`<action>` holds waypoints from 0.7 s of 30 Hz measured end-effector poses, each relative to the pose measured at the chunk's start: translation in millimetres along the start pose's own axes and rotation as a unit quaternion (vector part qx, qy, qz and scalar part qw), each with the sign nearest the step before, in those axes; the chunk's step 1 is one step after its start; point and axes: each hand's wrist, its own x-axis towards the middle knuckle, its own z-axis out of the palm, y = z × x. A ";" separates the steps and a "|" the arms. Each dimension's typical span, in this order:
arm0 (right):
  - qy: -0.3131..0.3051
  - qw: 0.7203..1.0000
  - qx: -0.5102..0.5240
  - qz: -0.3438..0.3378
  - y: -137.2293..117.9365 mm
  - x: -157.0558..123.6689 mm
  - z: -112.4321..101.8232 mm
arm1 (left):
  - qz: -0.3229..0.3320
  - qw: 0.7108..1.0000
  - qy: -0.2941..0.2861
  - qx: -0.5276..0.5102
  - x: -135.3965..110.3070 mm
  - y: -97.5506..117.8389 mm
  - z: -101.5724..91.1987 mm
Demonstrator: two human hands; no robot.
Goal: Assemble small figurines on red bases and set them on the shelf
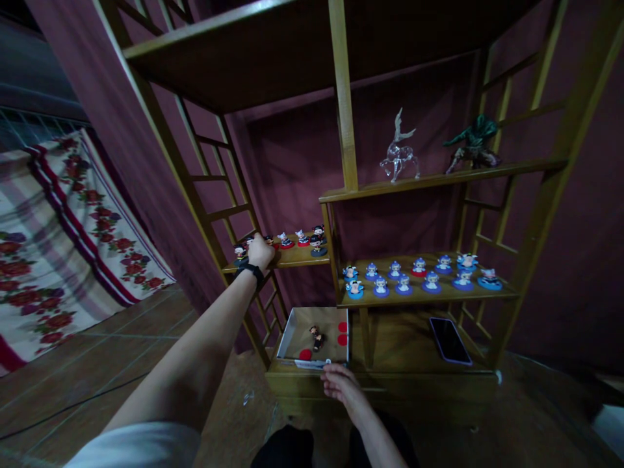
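My left hand (261, 251) reaches up to the left wooden shelf (292, 259), fingers curled down among small figurines on red and dark bases (303, 240); what it grips is hidden. A black band sits on that wrist. My right hand (338, 382) rests on the front edge of an open cardboard box (292, 331) on the bottom shelf, fingers curled over the rim. Inside the box lie a small dark figurine (316, 337) and red round bases (342, 333).
Several blue-based figurines (419, 276) stand in rows on the right middle shelf. A phone (449, 340) lies on the bottom shelf. A clear figure (400, 151) and a green figure (472, 143) stand on the upper shelf. Floral cloth (58, 247) hangs at left.
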 end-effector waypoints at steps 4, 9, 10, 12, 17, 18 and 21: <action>-0.005 1.000 -0.003 -0.005 -2.2 -3.6 0.3 | 0.000 0.999 0.011 0.049 -2.7 1.1 -0.9; 0.006 1.000 -0.014 0.000 -6.5 -8.1 3.2 | 0.021 0.998 0.024 0.051 -10.5 3.8 -3.9; 0.007 1.000 -0.017 0.002 -6.5 -7.7 3.3 | 0.029 0.998 0.029 0.048 -13.5 4.8 -5.8; 0.009 1.000 -0.028 0.001 -4.8 -5.1 2.3 | 0.054 0.997 0.053 0.035 -23.6 7.2 -11.3; 0.048 0.996 -0.078 -0.023 5.1 7.0 -4.4 | 0.156 0.969 0.173 -0.080 -88.9 0.0 -19.1; 0.055 0.995 -0.083 -0.032 7.0 9.1 -5.7 | 0.176 0.963 0.175 -0.104 -108.6 -7.1 -14.8; 0.072 0.990 -0.100 -0.061 12.0 13.2 -8.8 | 0.201 0.964 0.111 -0.134 -171.5 -42.1 17.2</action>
